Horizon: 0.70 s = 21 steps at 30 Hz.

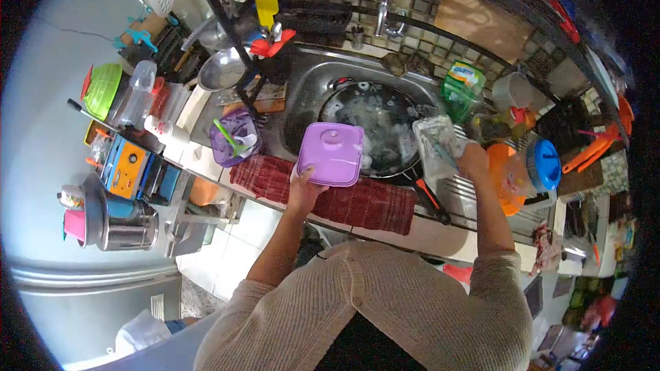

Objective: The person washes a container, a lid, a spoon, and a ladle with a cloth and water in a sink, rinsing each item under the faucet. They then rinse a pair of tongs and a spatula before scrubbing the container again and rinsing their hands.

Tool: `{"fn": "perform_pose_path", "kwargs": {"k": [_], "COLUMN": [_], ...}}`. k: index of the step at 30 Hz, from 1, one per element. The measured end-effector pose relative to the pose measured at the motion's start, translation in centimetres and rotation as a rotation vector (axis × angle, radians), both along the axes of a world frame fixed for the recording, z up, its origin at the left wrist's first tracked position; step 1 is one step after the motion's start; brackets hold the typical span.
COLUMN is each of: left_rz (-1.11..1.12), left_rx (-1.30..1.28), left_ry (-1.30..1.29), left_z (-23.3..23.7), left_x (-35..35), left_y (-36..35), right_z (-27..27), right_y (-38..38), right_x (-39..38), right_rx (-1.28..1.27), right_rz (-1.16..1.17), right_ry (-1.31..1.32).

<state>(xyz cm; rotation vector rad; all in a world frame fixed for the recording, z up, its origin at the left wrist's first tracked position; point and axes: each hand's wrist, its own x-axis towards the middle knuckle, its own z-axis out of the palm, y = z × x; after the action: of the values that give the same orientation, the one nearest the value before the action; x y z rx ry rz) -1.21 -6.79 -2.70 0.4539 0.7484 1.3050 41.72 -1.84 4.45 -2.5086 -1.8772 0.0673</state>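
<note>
My left hand (307, 189) grips a purple plastic container lid (347, 148) by its lower left corner, thumb on top. It is held over the front edge of the sink (302, 99). My right hand (473, 161) is closed at the right side of a clear rectangular plastic container (435, 141), its fingers partly hidden and blurred. Between the two hands a black frying pan (412, 173) sits in the sink with soapy water in it. Its black and orange handle (432, 199) points toward me over the counter edge.
A dark red towel (371, 206) lies along the counter front. To the left stands a purple basket (223, 148) with a green-handled utensil. On the right are an orange bowl (507, 196), a blue lid (546, 165) and a green detergent pouch (462, 89). A faucet (382, 17) rises behind.
</note>
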Motion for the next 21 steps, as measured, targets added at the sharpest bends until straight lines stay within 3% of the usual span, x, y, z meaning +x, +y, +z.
{"fn": "perform_pose_path", "kwargs": {"k": [3,7,12,16,18,19,21], "left_rz": [-0.018,0.006,0.036,-0.018,-0.019,-0.056,-0.103], "left_rx": [0.003,0.016,0.039,0.113,0.087,0.090,0.088], "left_ry": [0.046,0.046,0.067,-0.014,-0.058,-0.081,-0.101], "left_z": [0.5,1.9,2.3,2.0,1.9,1.9,1.5], "left_x": [0.2,0.4,0.4,0.0,0.0,-0.2,-0.6], "left_y": [0.3,0.1,-0.2,-0.2,-0.1,0.0,-0.1], "right_z": [1.0,-1.5,-4.0,-5.1,-0.9,-2.3,-4.0], "right_y": [4.3,8.6,10.1,10.5,8.4,8.4,7.9], "right_x": [-3.7,-8.5,-12.9,-12.8,-14.2,-15.1,-17.8], "right_rx": [-0.147,-0.084,-0.266,-0.154,-0.047,-0.047,0.180], "right_rz": [0.204,0.309,0.215,0.185,0.221,0.216,0.362], "right_ry": [-0.066,-0.028,0.121,0.156,0.628,0.627,1.273]}}
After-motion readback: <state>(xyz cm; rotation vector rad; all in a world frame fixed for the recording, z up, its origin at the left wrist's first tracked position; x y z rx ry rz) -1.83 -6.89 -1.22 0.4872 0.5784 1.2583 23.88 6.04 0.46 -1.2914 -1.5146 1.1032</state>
